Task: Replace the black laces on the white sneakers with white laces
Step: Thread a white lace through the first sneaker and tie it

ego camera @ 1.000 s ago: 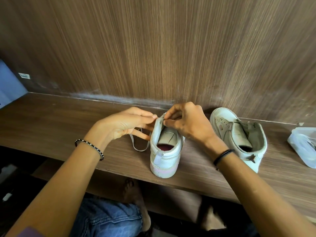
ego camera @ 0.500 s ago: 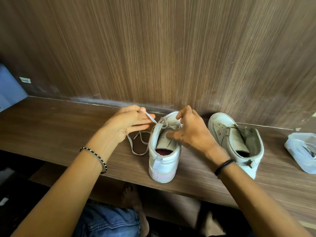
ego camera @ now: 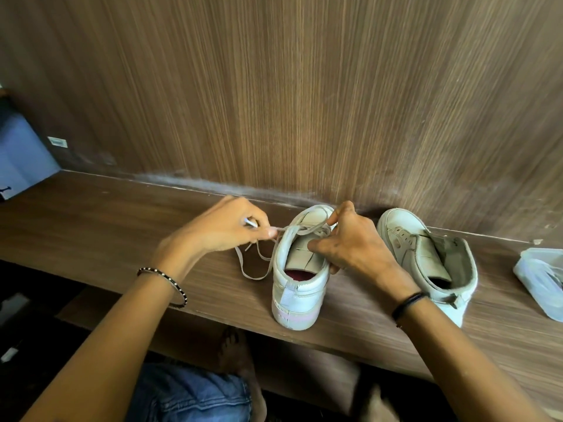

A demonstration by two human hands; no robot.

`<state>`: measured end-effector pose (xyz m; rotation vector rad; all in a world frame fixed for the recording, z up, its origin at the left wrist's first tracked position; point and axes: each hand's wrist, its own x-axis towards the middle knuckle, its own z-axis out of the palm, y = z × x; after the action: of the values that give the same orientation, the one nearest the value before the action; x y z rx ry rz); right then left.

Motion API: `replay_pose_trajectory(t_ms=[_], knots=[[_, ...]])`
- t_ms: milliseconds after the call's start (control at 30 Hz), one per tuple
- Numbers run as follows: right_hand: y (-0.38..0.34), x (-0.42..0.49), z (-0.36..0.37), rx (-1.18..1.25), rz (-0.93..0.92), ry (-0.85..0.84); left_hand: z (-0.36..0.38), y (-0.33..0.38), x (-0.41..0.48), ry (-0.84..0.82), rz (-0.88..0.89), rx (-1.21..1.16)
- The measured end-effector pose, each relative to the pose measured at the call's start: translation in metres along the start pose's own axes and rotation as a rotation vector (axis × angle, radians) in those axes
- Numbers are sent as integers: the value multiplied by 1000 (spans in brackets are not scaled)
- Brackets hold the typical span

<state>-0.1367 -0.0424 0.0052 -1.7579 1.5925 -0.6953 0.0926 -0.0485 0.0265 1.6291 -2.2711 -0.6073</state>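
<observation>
A white sneaker (ego camera: 297,295) stands on the wooden shelf (ego camera: 91,233), heel toward me, with a white lace (ego camera: 253,266) partly threaded through it. My left hand (ego camera: 225,228) pinches the lace's end just left of the shoe and holds it taut. The slack loops on the shelf below that hand. My right hand (ego camera: 350,248) grips the sneaker's right side, thumb on the tongue, fingers hooked in the lace near the eyelets. A second white sneaker (ego camera: 426,257) with no lace sits to the right.
A wood panel wall (ego camera: 304,102) rises straight behind the shelf. A clear plastic bag (ego camera: 539,278) lies at the shelf's right end. Below the shelf's front edge are my jeans (ego camera: 189,394) and a bare foot (ego camera: 234,351).
My left hand has drawn the lace end out to the left, away from the shoe. My right hand has moved from the eyelets to gripping the sneaker's right side.
</observation>
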Motion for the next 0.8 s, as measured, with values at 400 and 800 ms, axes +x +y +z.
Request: replay_pose_trajectory(t_ms=[400,800], knots=[[-1,-2,-1,36,18,-21,-12,13,12,381,-145,-1419],[-2,-5,-5,83,27,-54,-9,10,1,97,-19,-174]])
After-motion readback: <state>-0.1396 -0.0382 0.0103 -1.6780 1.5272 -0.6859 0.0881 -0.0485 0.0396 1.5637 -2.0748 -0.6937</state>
